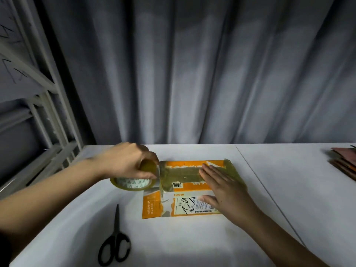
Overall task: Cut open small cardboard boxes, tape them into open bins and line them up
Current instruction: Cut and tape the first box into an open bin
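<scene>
An orange and white cardboard box (185, 191) lies flattened on the white table (192, 243), with a shipping label on its near half. A strip of yellowish tape (183, 173) runs across its far half. My left hand (127, 162) grips a roll of yellowish packing tape (133, 183) at the box's left edge, where the strip leaves the roll. My right hand (223, 187) lies flat with straight fingers on the right part of the box, pressing on the tape.
Black scissors (115, 241) lie shut on the table near its front left. A stack of flat brown cardboard (344, 160) sits at the far right edge. A grey curtain hangs behind the table, and a white metal rack (38, 112) stands on the left.
</scene>
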